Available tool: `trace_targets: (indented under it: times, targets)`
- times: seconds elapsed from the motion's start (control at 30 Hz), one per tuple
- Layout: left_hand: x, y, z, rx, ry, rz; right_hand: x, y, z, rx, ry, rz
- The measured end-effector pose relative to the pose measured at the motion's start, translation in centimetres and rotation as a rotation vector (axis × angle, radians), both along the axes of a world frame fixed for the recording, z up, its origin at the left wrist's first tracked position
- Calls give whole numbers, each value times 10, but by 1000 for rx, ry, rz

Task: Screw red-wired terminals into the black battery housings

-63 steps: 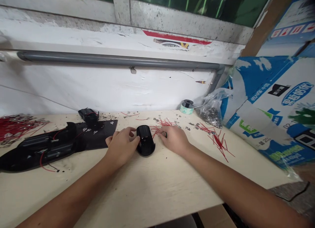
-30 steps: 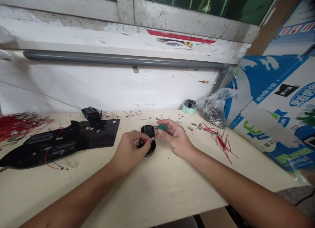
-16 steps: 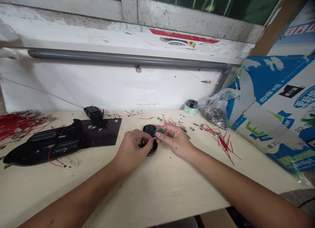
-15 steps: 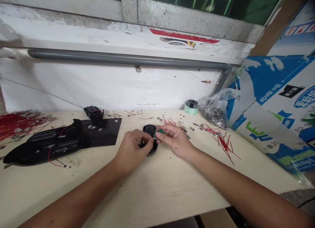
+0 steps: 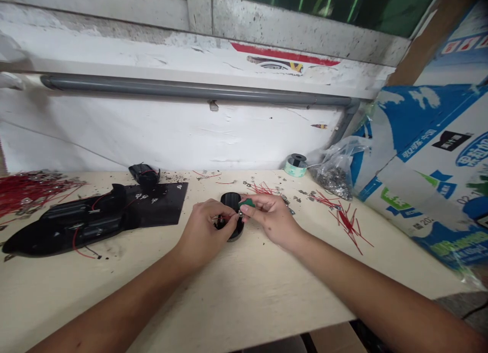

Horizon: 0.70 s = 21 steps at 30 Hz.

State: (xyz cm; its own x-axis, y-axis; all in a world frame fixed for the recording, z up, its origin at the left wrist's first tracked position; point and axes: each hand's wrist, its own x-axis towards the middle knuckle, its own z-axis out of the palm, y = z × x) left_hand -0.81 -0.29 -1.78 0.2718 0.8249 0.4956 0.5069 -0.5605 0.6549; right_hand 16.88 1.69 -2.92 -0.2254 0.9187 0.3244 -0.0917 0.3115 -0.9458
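A black plastic holder (image 5: 231,199) is standing on the pale workbench (image 5: 114,297) between the 2 hands, with the closed fingers of the left hand (image 5: 203,231) gripping it and pinching a short red wire (image 5: 227,217) against it. The right hand (image 5: 272,223) is closed on a small green piece (image 5: 247,202), holding it just beside the holder, while loose red wires (image 5: 263,189) are lying scattered behind.

We read only "202" on the printed cardboard carton (image 5: 419,190); the remaining lettering there is blurred or cut off.
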Motion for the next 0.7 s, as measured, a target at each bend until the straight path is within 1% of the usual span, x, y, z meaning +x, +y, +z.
trace_targets:
  times: [0.17, 0.3, 0.7]
  targets:
    - [1, 0, 0, 2, 2, 5, 1, -3, 4, -31, 6, 15]
    - [1, -1, 0, 10, 2, -18, 2, -4, 4, -50, 1, 4]
    - [3, -3, -2, 11, -4, -30, 2, -6, 7, -20, -11, 12]
